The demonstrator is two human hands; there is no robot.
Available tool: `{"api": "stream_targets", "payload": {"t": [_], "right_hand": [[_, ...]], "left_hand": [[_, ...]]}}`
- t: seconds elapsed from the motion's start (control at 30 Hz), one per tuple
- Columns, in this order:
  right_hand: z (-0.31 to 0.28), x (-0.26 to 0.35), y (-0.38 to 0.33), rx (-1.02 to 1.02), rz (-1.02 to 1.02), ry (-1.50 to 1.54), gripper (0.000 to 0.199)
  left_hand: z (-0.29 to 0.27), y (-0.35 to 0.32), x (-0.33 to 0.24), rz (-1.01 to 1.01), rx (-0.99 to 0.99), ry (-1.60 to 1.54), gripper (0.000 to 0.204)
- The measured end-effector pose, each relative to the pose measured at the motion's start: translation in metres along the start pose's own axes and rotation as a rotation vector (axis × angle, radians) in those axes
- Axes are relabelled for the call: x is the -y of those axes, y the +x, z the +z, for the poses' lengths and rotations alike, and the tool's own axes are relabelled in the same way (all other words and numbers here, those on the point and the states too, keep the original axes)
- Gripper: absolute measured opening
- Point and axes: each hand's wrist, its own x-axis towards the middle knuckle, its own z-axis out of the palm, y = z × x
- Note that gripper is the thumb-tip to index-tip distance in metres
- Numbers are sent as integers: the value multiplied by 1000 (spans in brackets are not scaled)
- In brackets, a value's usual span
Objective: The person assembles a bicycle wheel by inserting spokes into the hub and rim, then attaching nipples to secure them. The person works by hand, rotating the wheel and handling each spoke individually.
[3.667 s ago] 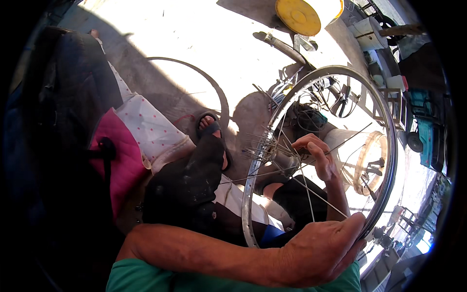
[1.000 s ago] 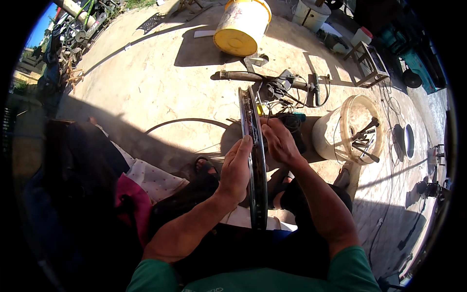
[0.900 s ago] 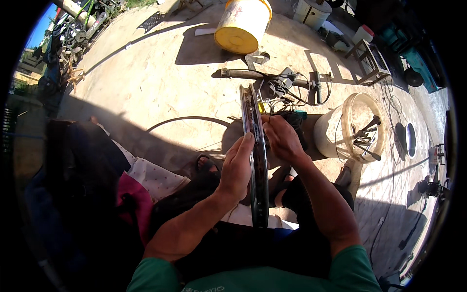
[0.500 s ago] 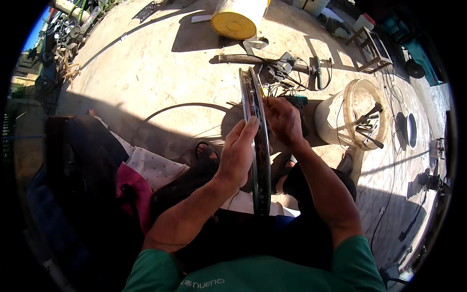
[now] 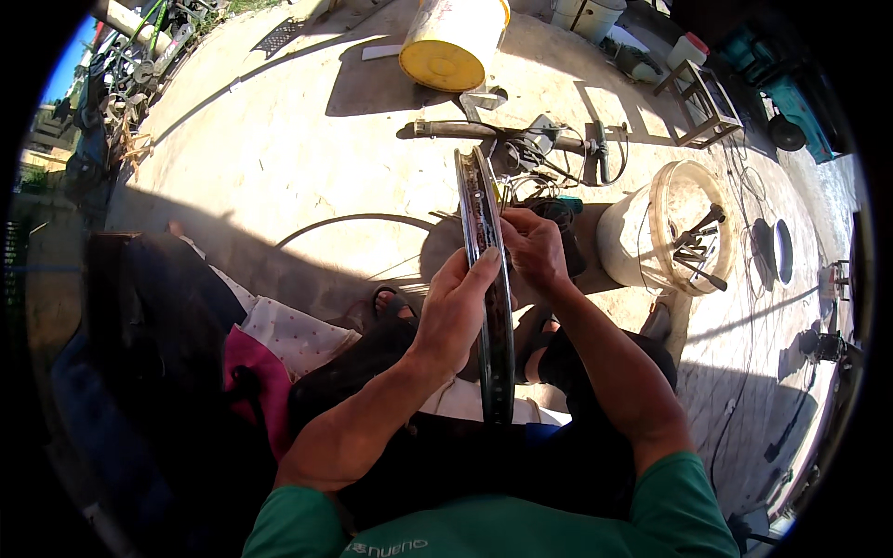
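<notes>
Writing in view consists of one line of pale lettering on the person's green shirt (image 5: 530,525), inverted to the camera and cut off near the lower edge. One bicycle wheel rim (image 5: 497,335) is noted, seen nearly edge-on and roughly upright in front of the torso, between the two hands. The left hand (image 5: 451,312) is clamped on the rim from the left, its thumb laid across the outer channel. The right hand (image 5: 535,249) is at the rim's right side, fingers curled; its fingertips are partly hidden, and whether they close on anything cannot be told. Three buckets are counted: one white with a yellow end (image 5: 445,63) toward the camera, one off-white (image 5: 625,237) lying tilted right of the right hand with several tools (image 5: 698,244) inside, and one white bucket (image 5: 588,17) at the upper edge. One handlebar (image 5: 456,128) with cables lies on the concrete floor (image 5: 233,177) beyond the rim. Further right are one small metal frame (image 5: 690,116), one white container with a red lid (image 5: 686,52) behind it, and one dark ring (image 5: 783,251). One magenta cloth (image 5: 256,372) is at left.
</notes>
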Motion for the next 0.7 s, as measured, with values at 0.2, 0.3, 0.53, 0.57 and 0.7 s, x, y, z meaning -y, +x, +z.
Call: {"api": "stream_targets", "payload": {"t": [0.2,0.3,0.53,0.57,0.7], "right_hand": [[6,-6,1,114,168,440,29],[4,-16,4,125,188,413,32],[6,-15,2,113,245,531,32],[7,-14,2,100,252,548,31],[5,-16,2,42,262,563,26]], "left_hand": [[-2,1,1,0,-2,10,24],[-1,1,1,-1,-1,6,24],[-2,0,1,3,-6,4,22],[-3,-1,1,-1,-4,4,22],[-2,1,4,9,22,4,22]]}}
